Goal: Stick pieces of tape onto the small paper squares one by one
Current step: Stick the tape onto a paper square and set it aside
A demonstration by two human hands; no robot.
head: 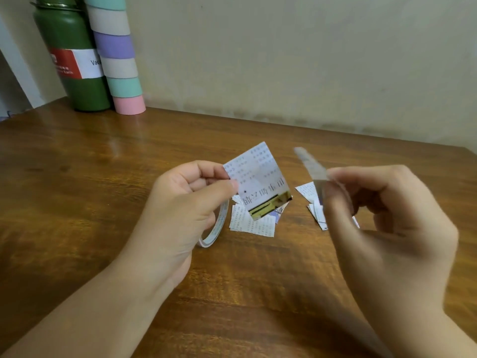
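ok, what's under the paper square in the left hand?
Under the held paper square, a loose pile of paper squares lies on the table. The pile's upper part is covered, so its count is unclear. Left hand pinches the square.

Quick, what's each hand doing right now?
Left hand: pinching a small printed paper square.
Right hand: pinching a blurred strip of clear tape.

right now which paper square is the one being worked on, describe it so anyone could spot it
Above the middle of the brown wooden table, between two small heaps of paper pieces, the left hand pinches one white printed paper square. It alone is lifted off the table, with an olive-gold band along its lower edge.
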